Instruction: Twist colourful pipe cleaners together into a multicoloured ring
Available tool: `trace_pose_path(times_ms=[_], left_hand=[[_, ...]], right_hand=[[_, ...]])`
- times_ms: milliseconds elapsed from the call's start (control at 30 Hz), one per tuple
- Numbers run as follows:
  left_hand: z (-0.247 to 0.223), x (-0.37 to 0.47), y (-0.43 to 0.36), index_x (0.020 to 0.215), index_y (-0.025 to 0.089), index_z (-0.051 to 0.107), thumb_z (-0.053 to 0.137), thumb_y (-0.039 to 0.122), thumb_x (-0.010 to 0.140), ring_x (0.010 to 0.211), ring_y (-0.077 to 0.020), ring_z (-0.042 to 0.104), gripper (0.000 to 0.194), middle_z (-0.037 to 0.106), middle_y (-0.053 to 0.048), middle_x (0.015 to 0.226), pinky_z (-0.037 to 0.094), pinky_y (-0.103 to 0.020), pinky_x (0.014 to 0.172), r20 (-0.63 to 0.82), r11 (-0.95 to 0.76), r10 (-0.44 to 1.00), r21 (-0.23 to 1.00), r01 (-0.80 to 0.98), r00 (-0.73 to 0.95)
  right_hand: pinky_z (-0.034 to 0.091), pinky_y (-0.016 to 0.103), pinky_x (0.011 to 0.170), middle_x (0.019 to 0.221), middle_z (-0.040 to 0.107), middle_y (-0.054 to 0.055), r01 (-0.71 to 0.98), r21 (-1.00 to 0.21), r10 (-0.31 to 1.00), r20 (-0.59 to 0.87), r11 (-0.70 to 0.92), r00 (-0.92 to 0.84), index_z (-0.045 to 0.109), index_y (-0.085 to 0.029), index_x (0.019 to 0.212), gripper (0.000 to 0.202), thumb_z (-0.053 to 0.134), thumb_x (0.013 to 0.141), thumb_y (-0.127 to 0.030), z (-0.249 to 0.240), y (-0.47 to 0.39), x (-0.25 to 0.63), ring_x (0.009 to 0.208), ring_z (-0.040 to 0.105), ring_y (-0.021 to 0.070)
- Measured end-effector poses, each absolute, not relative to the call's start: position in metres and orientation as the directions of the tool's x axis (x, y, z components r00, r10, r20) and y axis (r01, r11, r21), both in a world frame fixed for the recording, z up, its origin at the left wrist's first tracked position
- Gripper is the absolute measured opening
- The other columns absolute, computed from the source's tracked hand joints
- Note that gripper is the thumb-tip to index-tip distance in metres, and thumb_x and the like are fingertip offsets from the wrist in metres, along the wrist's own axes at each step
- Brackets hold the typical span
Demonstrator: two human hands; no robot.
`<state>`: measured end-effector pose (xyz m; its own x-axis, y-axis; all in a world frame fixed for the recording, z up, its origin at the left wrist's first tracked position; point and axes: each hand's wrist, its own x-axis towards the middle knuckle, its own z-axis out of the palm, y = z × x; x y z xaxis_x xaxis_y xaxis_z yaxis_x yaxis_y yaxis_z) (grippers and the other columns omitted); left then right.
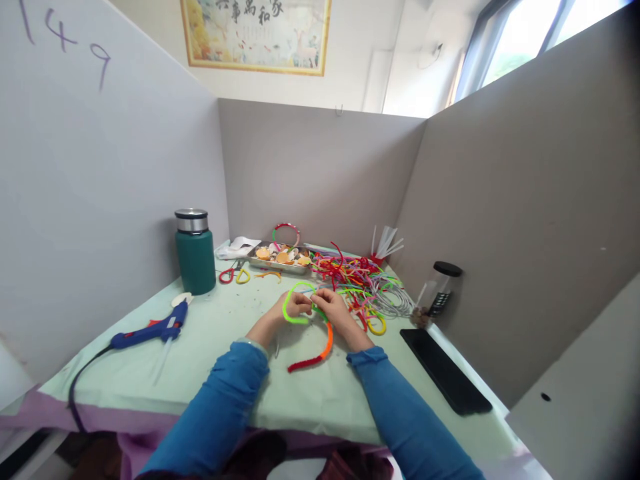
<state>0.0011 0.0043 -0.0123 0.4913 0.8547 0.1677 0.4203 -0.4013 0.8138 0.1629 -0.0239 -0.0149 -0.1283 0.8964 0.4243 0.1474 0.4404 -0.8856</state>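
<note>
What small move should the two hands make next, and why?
Perhaps a gentle twist: the left hand and right hand work close together, where the bright green strip curves and the orange-and-red strip bends toward the person. The fingers hide whether these are joined.

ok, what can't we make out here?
- Head view: whether the green loop joins the orange-red strip; left hand and right hand hide it.
- Head view: top of the framed picture, cut by the upper edge; its fine print, too small.
- Head view: jar label text, too small.
</note>
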Motion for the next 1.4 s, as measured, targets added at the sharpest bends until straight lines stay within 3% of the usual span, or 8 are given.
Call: trace_pose_path(times_ms=[433,800,1167,1400], left_hand=[[-0.006,0.002,-0.003,0.079,0.009,0.069,0.057,0.037,0.065,0.058,-0.012,0.049,0.033,0.064,-0.005,0.069,0.034,-0.023,0.055,0.148,-0.34,0.868,0.872,0.352,0.473],[-0.001,0.003,-0.008,0.074,0.01,0.068,0.055,0.04,0.066,0.059,-0.0122,0.05,0.034,0.065,-0.005,0.068,0.035,-0.023,0.057,0.182,-0.378,0.864,0.851,0.365,0.469],[-0.005,0.005,-0.005,0.078,0.01,0.066,0.061,0.035,0.064,0.07,-0.0163,0.058,0.029,0.067,-0.008,0.076,0.041,-0.026,0.066,0.18,-0.342,0.845,0.906,0.251,0.504],[-0.002,0.004,-0.007,0.079,0.01,0.066,0.059,0.034,0.065,0.066,-0.0146,0.056,0.029,0.066,-0.008,0.075,0.038,-0.023,0.059,0.166,-0.36,0.835,0.886,0.293,0.524]], right_hand=[[0.033,0.021,0.052,0.06,0.048,-0.003,0.134,-0.908,0.918,0.388,0.397,-0.089,0.053,-0.016,0.067,0.025,0.057,0.069,-0.04,-0.017,-0.022,0.164,0.057,0.041,0.0098],[0.033,0.021,0.053,0.06,0.049,-0.003,0.106,-0.917,0.922,0.376,0.385,-0.096,0.054,-0.016,0.066,0.025,0.059,0.068,-0.04,-0.014,-0.024,0.163,0.057,0.041,0.0097],[0.035,0.021,0.053,0.063,0.051,-0.002,0.128,-0.922,0.93,0.358,0.366,-0.077,0.055,-0.015,0.067,0.025,0.057,0.069,-0.04,-0.012,-0.026,0.163,0.059,0.043,0.0103],[0.034,0.021,0.05,0.06,0.048,-0.002,0.132,-0.922,0.931,0.357,0.365,-0.078,0.054,-0.015,0.066,0.025,0.056,0.071,-0.04,-0.013,-0.027,0.163,0.055,0.041,0.0092]])
